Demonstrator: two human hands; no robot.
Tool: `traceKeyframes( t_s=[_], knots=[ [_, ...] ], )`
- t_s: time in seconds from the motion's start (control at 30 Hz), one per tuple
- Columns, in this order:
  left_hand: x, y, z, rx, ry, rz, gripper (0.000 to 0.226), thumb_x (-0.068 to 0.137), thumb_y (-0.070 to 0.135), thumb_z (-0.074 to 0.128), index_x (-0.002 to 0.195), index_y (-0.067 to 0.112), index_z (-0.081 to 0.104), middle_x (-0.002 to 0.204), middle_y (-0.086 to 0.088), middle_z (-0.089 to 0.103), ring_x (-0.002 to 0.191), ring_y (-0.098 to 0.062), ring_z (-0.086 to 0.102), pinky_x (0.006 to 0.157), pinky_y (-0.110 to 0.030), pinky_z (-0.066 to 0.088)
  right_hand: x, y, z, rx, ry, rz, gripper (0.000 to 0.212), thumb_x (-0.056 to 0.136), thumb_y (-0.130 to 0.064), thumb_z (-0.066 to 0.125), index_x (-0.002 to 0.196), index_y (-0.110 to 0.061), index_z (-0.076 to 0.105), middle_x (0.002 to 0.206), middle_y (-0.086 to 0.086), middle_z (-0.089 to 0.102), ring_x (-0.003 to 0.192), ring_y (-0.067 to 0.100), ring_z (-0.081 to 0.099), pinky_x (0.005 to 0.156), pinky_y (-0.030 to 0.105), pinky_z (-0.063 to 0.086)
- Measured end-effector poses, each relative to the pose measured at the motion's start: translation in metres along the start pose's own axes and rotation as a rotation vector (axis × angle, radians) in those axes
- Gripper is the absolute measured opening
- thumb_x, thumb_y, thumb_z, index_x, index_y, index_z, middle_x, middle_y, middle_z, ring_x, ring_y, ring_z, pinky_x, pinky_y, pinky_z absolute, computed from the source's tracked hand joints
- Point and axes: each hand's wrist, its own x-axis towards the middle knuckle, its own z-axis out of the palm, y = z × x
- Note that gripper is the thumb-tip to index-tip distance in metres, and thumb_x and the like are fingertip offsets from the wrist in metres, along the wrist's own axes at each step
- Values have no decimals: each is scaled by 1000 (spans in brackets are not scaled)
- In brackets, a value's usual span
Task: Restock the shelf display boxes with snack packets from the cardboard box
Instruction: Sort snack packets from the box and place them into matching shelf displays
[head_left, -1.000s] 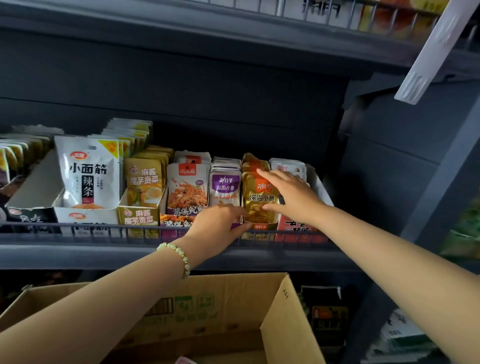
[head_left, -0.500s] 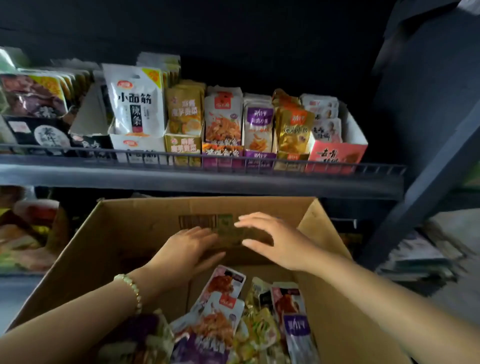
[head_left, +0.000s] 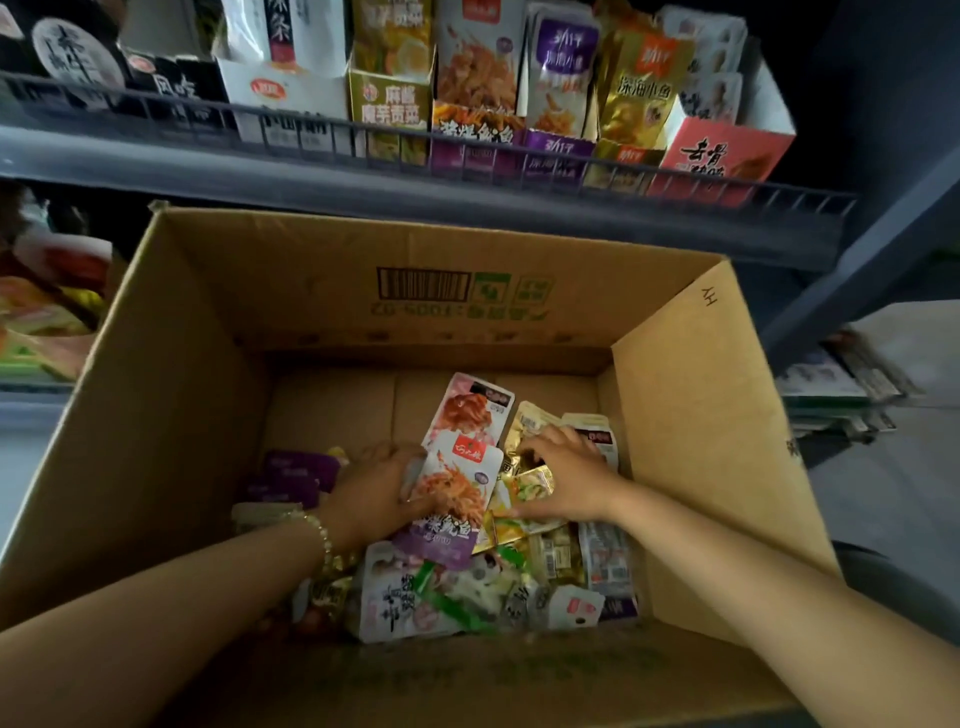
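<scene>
Both hands are down inside the open cardboard box (head_left: 701, 415), which stands just below the front edge of the shelf (head_left: 415, 187). The snack packets (head_left: 467, 587) lie in a loose heap on the box floor, crowded toward its near wall and right side, while the far part of the floor shows bare cardboard. The left hand (head_left: 374, 493), a bead bracelet (head_left: 318, 530) on its wrist, grips a white-and-purple packet (head_left: 457, 493) by its left edge, thumb across the front; that packet sits tilted at the middle of the heap, overlapping another like it further back. Just beside it, the right hand (head_left: 569, 480) has its fingers curled down into the pile and closes on a gold packet (head_left: 535, 478), held between thumb and fingers. The two hands are near each other, with the white-and-purple packet between them. Purple packets (head_left: 296, 473) lie in shadow toward the left wall. Up on the shelf, the display boxes (head_left: 727, 156) stand in a row behind the wire rail, packets upright in them.
</scene>
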Motion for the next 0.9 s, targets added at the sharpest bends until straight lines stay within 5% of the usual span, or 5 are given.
traceKeyframes(
  t_s=[0.17, 0.33, 0.57, 0.67, 0.9],
  knots=[
    [0, 4, -1, -129, -84, -10, 45, 75, 53, 73, 110, 32, 55, 120, 0, 52, 96, -12, 55, 74, -23, 47, -2, 4, 1, -135, -77, -45, 53, 72, -62, 70, 109, -26, 59, 127, -1, 38, 130, 22, 23, 114, 39, 12],
    [-1, 8, 5, -216, -167, -25, 73, 67, 39, 85, 117, 23, 34, 114, 2, 61, 98, -17, 64, 82, -36, 57, -3, 4, 4, -94, -110, -61, 59, 71, -60, 73, 109, -21, 52, 119, -3, 43, 126, 23, 31, 107, 35, 19],
    [0, 19, 3, -388, -428, -34, 29, 76, 28, 80, 99, 22, 64, 94, 10, 70, 82, -4, 67, 70, -16, 53, 1, -10, 9, -244, -296, -111, 72, 77, -65, 63, 130, -17, 57, 131, 5, 48, 131, 26, 29, 115, 40, 5],
    [-1, 24, 1, -375, -448, -16, 33, 77, 24, 78, 106, 15, 64, 104, 3, 70, 96, -13, 68, 83, -25, 56, 4, -8, 9, -169, -352, -124, 71, 76, -64, 64, 130, -18, 58, 134, 4, 47, 130, 22, 29, 116, 40, -1],
    [11, 46, -59, -306, -293, 56, 18, 81, 25, 75, 74, 21, 59, 72, 8, 67, 56, 0, 64, 52, -15, 46, 14, -10, -28, 215, -267, -137, 43, 77, -37, 78, 115, -19, 66, 122, -6, 65, 112, 14, 58, 103, 34, 40]
  ],
)
